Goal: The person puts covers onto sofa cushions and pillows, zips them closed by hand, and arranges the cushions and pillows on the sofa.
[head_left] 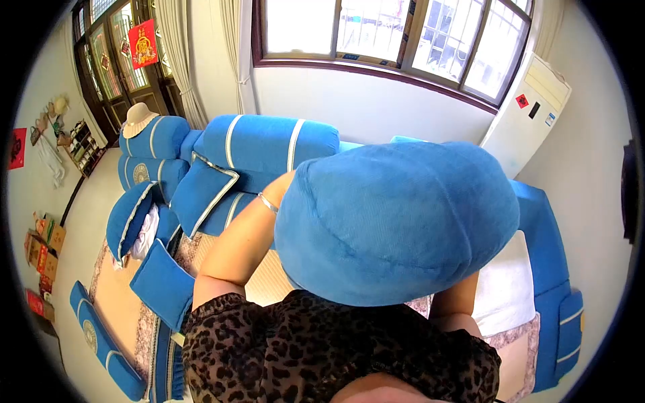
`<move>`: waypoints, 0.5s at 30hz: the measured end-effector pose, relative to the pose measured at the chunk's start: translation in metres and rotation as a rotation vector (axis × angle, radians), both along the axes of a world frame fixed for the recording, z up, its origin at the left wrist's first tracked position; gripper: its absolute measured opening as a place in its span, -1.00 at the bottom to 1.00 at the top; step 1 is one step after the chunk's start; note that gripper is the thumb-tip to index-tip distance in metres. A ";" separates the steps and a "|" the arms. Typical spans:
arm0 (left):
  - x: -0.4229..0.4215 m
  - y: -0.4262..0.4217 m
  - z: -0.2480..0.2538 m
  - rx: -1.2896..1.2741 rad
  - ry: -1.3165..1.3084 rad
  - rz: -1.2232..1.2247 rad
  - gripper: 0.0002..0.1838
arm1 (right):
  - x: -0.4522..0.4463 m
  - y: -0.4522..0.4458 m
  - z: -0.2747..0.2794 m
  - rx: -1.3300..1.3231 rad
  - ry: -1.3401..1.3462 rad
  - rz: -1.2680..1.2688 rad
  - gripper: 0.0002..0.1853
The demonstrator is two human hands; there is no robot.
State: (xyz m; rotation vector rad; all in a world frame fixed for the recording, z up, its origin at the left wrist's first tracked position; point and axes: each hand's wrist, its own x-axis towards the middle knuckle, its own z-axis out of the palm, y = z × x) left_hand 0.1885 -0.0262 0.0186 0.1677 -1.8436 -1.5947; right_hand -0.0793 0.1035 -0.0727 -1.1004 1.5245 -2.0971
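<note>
Big blue cushion (396,221) fills centre-right of frame, arms (238,242) reaching up behind it. Fingers hidden, can't tell grip tbh. Worry: uneven hold, bulk slips; my view's blocked, could bump pillow (203,193) left of centre.

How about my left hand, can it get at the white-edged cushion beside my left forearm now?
Probably not easily: the left hand is mostly hidden behind the big blue cushion, seemingly holding it, though the white-edged cushion looks uncovered and near.
</note>
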 end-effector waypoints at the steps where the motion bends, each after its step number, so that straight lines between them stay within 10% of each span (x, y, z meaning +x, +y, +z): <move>1: -0.003 0.000 -0.001 0.004 0.009 0.007 -0.49 | 0.000 0.000 -0.001 0.000 -0.004 -0.001 -0.37; 15: 0.007 -0.004 -0.020 -0.069 -0.020 0.085 -0.46 | -0.002 -0.001 -0.012 -0.003 -0.033 -0.004 -0.39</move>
